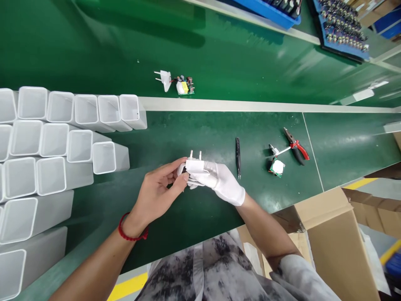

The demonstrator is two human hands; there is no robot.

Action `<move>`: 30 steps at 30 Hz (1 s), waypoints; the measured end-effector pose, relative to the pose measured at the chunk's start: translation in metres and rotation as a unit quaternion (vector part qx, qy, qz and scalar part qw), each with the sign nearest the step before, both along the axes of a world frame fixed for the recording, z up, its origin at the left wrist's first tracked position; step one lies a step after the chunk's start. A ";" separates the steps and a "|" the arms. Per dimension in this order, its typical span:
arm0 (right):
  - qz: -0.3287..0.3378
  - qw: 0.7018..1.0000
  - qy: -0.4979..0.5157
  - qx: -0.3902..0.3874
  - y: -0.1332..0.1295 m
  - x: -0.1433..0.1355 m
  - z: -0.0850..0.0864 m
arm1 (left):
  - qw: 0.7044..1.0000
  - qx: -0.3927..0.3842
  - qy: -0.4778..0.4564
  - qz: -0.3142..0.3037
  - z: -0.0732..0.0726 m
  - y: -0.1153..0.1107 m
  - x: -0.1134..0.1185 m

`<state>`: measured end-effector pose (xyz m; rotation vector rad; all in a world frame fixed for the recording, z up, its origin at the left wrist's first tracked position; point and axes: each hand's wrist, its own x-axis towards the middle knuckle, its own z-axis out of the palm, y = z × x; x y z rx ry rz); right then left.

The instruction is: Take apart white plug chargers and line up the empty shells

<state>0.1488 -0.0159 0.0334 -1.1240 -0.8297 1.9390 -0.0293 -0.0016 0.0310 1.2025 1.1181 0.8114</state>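
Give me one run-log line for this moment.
Left hand: bare, holding white plug | Right hand: gloved, holding same | Tweezers, pliers: on bench

Hands (156,194) (226,183) partly hide the white plug (194,166), and the top edge crops a blue tray (272,15)

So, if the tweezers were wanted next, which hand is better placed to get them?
Probably the right hand: the tweezers lie just beyond it, on its own side. The left hand is farther off, across the plug. Both hands hold the plug, so the right would need to let go.
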 end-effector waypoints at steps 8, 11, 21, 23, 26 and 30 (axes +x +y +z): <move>-0.038 0.999 0.013 -0.022 -0.005 0.004 -0.003 | 0.999 -0.010 0.028 -0.029 -0.007 -0.003 -0.002; -0.037 0.999 -0.007 -0.026 -0.003 0.004 -0.002 | 0.998 0.017 0.043 -0.044 -0.010 -0.004 -0.002; 0.029 0.998 -0.040 0.031 -0.004 0.014 -0.001 | 0.999 -0.012 0.034 -0.028 -0.009 -0.005 -0.001; 0.067 0.984 -0.109 0.123 -0.005 0.023 0.007 | 0.997 -0.054 0.039 -0.029 -0.007 -0.003 0.001; 0.045 0.911 -0.309 0.268 -0.007 0.025 0.016 | 0.996 -0.058 0.065 -0.034 -0.004 -0.003 0.001; -0.010 0.916 -0.312 0.254 -0.007 0.019 0.015 | 0.997 -0.033 0.047 -0.058 0.000 -0.004 -0.001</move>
